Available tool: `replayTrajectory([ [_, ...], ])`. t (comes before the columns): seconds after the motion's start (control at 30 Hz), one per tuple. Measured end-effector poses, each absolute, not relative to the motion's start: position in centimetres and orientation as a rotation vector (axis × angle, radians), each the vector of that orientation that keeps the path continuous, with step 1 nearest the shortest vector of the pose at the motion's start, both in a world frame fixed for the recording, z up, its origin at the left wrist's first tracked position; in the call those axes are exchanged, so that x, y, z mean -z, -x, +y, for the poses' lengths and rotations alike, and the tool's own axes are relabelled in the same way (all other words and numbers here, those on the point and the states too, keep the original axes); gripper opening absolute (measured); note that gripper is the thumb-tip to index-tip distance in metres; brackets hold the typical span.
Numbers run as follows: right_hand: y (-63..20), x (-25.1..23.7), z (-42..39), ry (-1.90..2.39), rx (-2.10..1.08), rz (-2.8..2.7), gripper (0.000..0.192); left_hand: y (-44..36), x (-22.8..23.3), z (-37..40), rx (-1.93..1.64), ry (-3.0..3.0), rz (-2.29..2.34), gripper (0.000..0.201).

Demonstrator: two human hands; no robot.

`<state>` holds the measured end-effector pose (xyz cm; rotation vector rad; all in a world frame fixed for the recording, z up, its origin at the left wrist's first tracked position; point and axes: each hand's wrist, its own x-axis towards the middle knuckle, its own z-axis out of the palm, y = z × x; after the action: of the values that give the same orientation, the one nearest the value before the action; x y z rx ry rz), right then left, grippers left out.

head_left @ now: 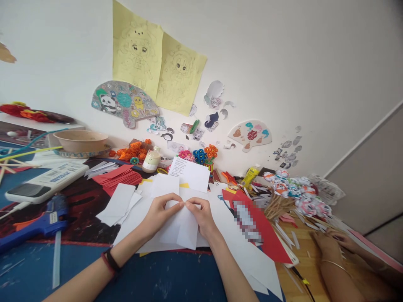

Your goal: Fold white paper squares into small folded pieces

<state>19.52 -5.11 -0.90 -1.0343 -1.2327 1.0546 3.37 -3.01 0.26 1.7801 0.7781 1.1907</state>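
My left hand point(165, 212) and my right hand point(201, 216) meet in front of me, thumbs and forefingers pinched close together. Between them they hold a piece of white paper point(188, 231), its lower part hanging below the fingertips. Its upper edge is partly hidden by my fingers. Large white sheets point(132, 233) lie beneath my hands. Just beyond them, a white card with handwritten lines point(192, 174) leans in front of paper flowers. Left of my left hand are loose white paper rectangles point(119, 203).
A stack of red paper strips point(121, 179), a white power bank point(47, 182) and a blue glue gun point(52, 220) lie to the left. A glue bottle point(151, 160) stands behind. Right are red paper point(273, 235), a bundle of sticks point(278, 205) and another person's hands point(330, 243).
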Motion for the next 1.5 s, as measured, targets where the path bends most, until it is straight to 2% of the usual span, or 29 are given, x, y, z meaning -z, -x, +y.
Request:
replayTrajectory([
  [0.2,-20.8,1.1,-4.5,1.066,-1.027,-1.372,0.018,-3.1,1.1,-1.6,-1.072,-1.764,0.943,0.034],
  [0.5,-20.7,4.2,-3.3,1.230,-1.033,-1.268,0.022,-3.2,3.6,-0.3,-1.041,-1.779,1.073,0.032],
  [0.87,-20.9,5.1,-2.9,1.227,-1.033,-1.242,0.027,-3.1,3.8,-0.4,-1.082,-1.766,1.154,0.034],
  [1.17,-20.9,2.9,-4.1,1.090,-1.320,-1.240,0.032,-3.2,2.9,-0.8,-1.138,-1.774,1.080,0.038],
  [1.5,-21.0,4.2,-3.5,1.159,-1.225,-1.160,0.032,-3.2,3.6,-0.6,-1.079,-1.648,1.105,0.041],
])
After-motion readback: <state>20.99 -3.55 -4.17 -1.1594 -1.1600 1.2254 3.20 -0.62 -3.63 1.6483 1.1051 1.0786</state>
